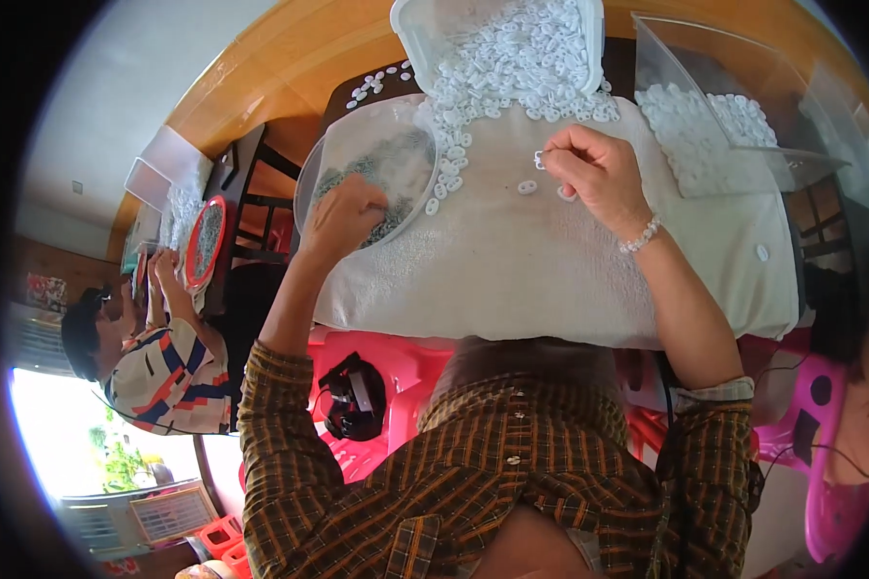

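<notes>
My left hand (342,218) is down in a clear round tray (435,159) at the left of the cloth. Its fingers are curled into a heap of small grey metal pieces (386,159), and whatever the fingertips pinch is hidden. My right hand (599,179), with a beaded bracelet on the wrist, pinches a small white oval plastic piece (539,160) between thumb and forefinger. Below it on the cloth lies a loose white oval piece (526,187), and another is partly covered by the hand. A line of such pieces (444,183) runs along the tray's right side.
A white bin (402,34) spills many white oval pieces onto the far edge of the pale cloth (531,280). At the right stands a clear box (743,145) by heaped white pieces. On the left, another person (164,367) works beside a red-rimmed tray (223,236).
</notes>
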A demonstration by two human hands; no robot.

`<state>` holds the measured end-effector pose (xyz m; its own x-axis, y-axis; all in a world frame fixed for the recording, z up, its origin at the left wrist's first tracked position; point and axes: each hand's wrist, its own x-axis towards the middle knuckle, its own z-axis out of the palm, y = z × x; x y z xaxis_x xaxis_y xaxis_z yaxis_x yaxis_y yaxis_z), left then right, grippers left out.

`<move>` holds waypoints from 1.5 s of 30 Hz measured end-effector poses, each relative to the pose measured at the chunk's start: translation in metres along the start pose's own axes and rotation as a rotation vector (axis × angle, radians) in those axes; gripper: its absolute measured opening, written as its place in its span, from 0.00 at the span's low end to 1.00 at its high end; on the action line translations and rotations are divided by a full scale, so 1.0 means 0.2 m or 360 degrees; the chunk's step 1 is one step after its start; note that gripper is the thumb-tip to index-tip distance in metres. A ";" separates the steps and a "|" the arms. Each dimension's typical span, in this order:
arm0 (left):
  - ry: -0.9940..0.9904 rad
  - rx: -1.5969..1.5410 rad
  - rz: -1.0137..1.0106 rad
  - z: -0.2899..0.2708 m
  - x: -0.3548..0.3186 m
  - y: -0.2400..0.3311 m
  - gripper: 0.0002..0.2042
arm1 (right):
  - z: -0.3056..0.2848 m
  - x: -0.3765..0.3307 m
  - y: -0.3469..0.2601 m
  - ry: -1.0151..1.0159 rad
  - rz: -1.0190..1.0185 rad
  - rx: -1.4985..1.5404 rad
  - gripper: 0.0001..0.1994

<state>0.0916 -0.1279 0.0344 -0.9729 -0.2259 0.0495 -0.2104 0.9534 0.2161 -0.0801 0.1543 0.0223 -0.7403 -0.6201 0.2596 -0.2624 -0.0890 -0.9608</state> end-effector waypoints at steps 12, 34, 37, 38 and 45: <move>0.0477 -0.0977 -0.0314 0.01 0.08 0.01 0.08 | 0.02 -0.01 0.02 -0.0031 -0.0093 -0.0155 0.05; 0.0409 -0.0930 -0.0460 0.01 0.07 0.05 0.04 | 0.02 0.00 0.06 -0.0076 -0.0239 -0.0322 0.06; 0.0423 -0.1023 -0.0360 0.02 0.07 0.04 0.03 | 0.02 0.00 0.05 -0.0087 -0.0226 -0.0363 0.06; 0.0463 -0.0827 -0.0308 0.02 0.06 0.06 0.02 | 0.02 0.00 0.05 -0.0089 -0.0226 -0.0367 0.06; 0.0407 -0.1010 -0.0373 0.00 0.06 0.09 0.03 | 0.03 0.00 0.05 -0.0096 -0.0267 -0.0393 0.05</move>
<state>0.0765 -0.1128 0.0388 -0.8396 -0.5242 0.1425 -0.2388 0.5917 0.7699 -0.0791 0.1497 0.0119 -0.6377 -0.6585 0.3997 -0.5260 -0.0067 -0.8504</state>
